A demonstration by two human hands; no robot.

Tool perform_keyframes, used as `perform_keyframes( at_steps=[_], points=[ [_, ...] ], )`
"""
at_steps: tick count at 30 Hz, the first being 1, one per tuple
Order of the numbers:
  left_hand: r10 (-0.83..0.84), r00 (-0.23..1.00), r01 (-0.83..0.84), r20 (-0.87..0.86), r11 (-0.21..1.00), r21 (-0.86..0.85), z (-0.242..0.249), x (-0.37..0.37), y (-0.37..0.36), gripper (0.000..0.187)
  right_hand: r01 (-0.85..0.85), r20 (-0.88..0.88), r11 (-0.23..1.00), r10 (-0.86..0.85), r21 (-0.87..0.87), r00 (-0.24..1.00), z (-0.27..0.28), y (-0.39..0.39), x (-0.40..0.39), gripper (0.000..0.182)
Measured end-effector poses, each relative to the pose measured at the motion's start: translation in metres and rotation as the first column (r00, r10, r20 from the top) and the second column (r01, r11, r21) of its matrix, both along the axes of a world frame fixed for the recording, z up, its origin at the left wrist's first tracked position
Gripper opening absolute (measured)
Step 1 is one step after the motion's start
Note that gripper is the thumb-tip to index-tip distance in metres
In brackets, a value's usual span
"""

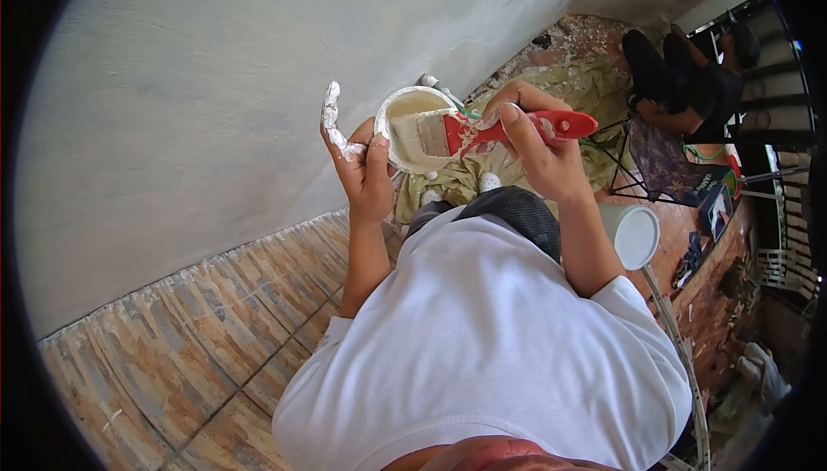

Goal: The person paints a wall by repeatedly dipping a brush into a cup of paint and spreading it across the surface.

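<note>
My left hand (369, 180) grips the side of a small white paint tub (413, 161), thumb at its rim. Its index finger points up and away, coated in white paint. A paintbrush (564, 124) with a red handle is pinched in my right hand (551, 161), thumb on one side and fingers behind. Its wide pale bristles lie across the tub's mouth, over the cream-coloured inside. White paint smears the red part next to the bristles.
A grey wall (215, 109) rises ahead and left, above a band of patterned tiles (215, 342). Below lies a crumpled drop cloth (594, 83). At right are a white lidded bucket (637, 237), a folding chair (659, 156) and another person (706, 92), seated low.
</note>
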State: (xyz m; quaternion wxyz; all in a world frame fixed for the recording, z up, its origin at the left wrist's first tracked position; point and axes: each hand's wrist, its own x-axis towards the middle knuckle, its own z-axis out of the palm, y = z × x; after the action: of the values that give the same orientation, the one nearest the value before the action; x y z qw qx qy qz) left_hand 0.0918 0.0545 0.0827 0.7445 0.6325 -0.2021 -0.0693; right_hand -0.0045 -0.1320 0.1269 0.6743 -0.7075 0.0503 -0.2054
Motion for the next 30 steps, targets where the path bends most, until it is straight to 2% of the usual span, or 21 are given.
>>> perform_keyframes(
  at_steps=[2, 3, 5, 9, 11, 15, 17, 18, 20, 24, 26, 27, 28, 30],
  points=[
    [-0.021, 1.000, 0.021, 0.000, 1.000, 0.001, 0.002, 0.001, 0.001, 0.069, -0.017, -0.037, 0.984, 0.024, 0.178, 0.999, -0.003, 0.002, 0.000, 0.025],
    [-0.020, 1.000, 0.020, -0.003, 1.000, 0.018, 0.003, 0.001, 0.002, 0.069, -0.012, -0.032, 0.983, 0.018, 0.183, 0.999, -0.004, 0.004, 0.000, 0.025],
    [-0.025, 1.000, 0.025, -0.005, 0.999, 0.040, 0.003, 0.000, 0.003, 0.069, 0.015, -0.027, 0.935, -0.006, 0.355, 1.000, -0.008, 0.007, 0.001, 0.025],
    [-0.049, 0.999, 0.050, -0.018, 0.996, 0.071, 0.003, -0.002, 0.001, 0.070, 0.079, 0.005, 0.886, -0.092, 0.457, 0.996, -0.016, 0.006, 0.001, 0.025],
    [-0.049, 0.999, 0.051, -0.019, 0.995, 0.086, 0.003, -0.003, -0.003, 0.070, 0.245, -0.081, 0.796, -0.241, 0.553, 0.967, -0.015, 0.004, 0.000, 0.023],
    [-0.031, 1.000, 0.031, -0.006, 0.997, 0.075, 0.000, -0.002, -0.008, 0.069, 0.249, -0.022, 0.778, -0.290, 0.577, 0.957, -0.008, -0.004, -0.014, 0.024],
    [-0.038, 0.999, 0.037, 0.004, 0.997, 0.069, -0.001, -0.003, -0.012, 0.068, 0.286, 0.041, 0.932, -0.302, 0.221, 0.952, -0.005, -0.011, -0.027, 0.023],
    [-0.035, 0.999, 0.035, 0.002, 0.996, 0.080, -0.001, -0.003, -0.014, 0.068, 0.287, 0.042, 0.932, -0.303, 0.220, 0.952, -0.001, -0.013, -0.029, 0.023],
    [-0.032, 0.999, 0.032, 0.001, 0.995, 0.091, -0.001, -0.004, -0.017, 0.068, 0.298, 0.163, 0.954, -0.290, -0.020, 0.943, 0.006, -0.016, -0.032, 0.022],
    [-0.017, 1.000, 0.018, -0.009, 0.997, 0.074, 0.002, -0.010, -0.028, 0.068, 0.285, 0.164, 0.958, -0.274, -0.042, 0.947, 0.012, -0.026, -0.036, 0.018],
    [-0.005, 1.000, 0.006, -0.022, 0.998, 0.061, 0.002, -0.012, -0.033, 0.068, 0.272, 0.208, 0.920, -0.217, -0.284, 0.954, 0.012, -0.032, -0.038, 0.013],
    [-0.020, 1.000, 0.021, -0.007, 0.998, 0.067, 0.001, -0.012, -0.035, 0.068, 0.296, 0.320, 0.887, -0.182, -0.354, 0.930, 0.009, -0.036, -0.034, 0.005],
    [-0.035, 0.999, 0.035, 0.005, 0.997, 0.074, 0.000, -0.014, -0.037, 0.068, 0.293, 0.318, 0.888, -0.180, -0.353, 0.931, 0.010, -0.038, -0.034, 0.005],
    [-0.030, 0.999, 0.029, 0.014, 0.997, 0.075, -0.001, -0.017, -0.041, 0.068, 0.227, 0.343, 0.840, -0.053, -0.493, 0.938, 0.017, -0.041, -0.035, 0.003]
  ],
)
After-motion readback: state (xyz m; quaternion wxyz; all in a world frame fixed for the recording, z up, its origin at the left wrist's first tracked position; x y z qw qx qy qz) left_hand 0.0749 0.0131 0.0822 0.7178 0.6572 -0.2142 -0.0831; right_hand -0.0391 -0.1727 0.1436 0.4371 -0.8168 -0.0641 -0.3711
